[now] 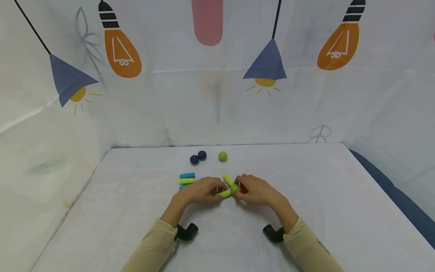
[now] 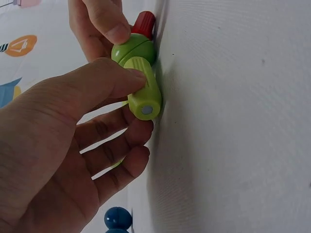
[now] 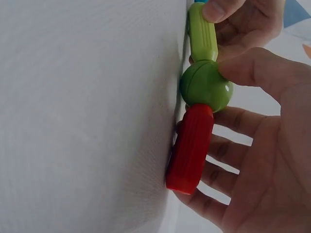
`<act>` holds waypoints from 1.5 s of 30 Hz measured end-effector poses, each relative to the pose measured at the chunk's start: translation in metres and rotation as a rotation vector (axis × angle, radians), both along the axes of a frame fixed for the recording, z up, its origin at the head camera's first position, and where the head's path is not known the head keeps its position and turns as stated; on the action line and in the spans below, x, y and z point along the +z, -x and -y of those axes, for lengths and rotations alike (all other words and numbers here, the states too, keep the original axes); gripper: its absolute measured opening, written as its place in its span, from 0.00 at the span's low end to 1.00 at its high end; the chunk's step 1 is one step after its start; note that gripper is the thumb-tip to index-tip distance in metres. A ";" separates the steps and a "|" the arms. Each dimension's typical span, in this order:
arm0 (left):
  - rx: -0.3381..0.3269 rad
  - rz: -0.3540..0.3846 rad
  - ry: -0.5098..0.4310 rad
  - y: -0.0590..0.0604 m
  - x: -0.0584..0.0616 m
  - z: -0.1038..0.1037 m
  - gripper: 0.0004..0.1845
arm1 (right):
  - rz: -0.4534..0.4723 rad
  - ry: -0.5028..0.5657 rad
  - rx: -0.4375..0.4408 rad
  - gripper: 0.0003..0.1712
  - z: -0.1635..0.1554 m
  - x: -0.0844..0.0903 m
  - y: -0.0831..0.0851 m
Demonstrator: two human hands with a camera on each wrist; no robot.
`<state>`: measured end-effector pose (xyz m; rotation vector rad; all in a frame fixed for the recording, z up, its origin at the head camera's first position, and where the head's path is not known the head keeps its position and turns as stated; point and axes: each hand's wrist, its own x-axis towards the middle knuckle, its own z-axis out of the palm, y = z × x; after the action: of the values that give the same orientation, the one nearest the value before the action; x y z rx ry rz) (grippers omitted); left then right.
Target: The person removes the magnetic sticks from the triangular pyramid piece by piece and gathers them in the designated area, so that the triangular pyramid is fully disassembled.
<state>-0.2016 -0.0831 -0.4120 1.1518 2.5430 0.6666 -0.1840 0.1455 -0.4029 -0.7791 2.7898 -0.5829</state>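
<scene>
four balls and six rods show on the white counter (image 1: 340, 211). of the balls, two are dark blue balls (image 1: 194, 159) side by side towards the back, one is a far green ball (image 1: 222, 156) to the right of that pair, and one is a near green ball (image 1: 235, 188) between the hands. of the rods, two are blue rods (image 1: 187, 175) and three are yellow-green, with one red rod (image 3: 190, 150). a yellow-green rod lies between the blue ones, the nearer blue one partly hidden by the left hand (image 1: 204, 189). the held yellow-green rod (image 1: 223, 194) meets the near green ball on its left, the red rod meets it on the opposite side, and the slanting yellow-green rod (image 1: 228, 180) runs back from it. the left grip is closed to a pinch on the held rod, thumb on top, the other fingers loosely bent and spread. the right hand (image 1: 258, 190) comes in from the other side, its grip narrowed on the near green ball, thumb against it and the remaining fingers behind the red rod. both forearms angle inward, in two beige sleeves (image 1: 153, 243).
</scene>
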 end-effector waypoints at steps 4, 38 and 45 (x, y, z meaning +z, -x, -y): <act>0.005 -0.004 -0.006 0.000 0.000 -0.001 0.13 | -0.009 0.006 0.020 0.14 -0.001 -0.002 0.001; 0.210 0.112 -0.008 0.007 0.032 0.081 0.05 | 0.051 0.059 -0.005 0.17 -0.004 -0.009 0.007; 0.257 0.159 0.054 0.002 0.037 0.089 0.07 | 0.060 0.061 -0.004 0.17 -0.004 -0.009 0.008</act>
<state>-0.2038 -0.1719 -0.3755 0.7294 2.5764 0.7118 -0.1916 0.1492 -0.4122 -0.7547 2.7316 -0.6841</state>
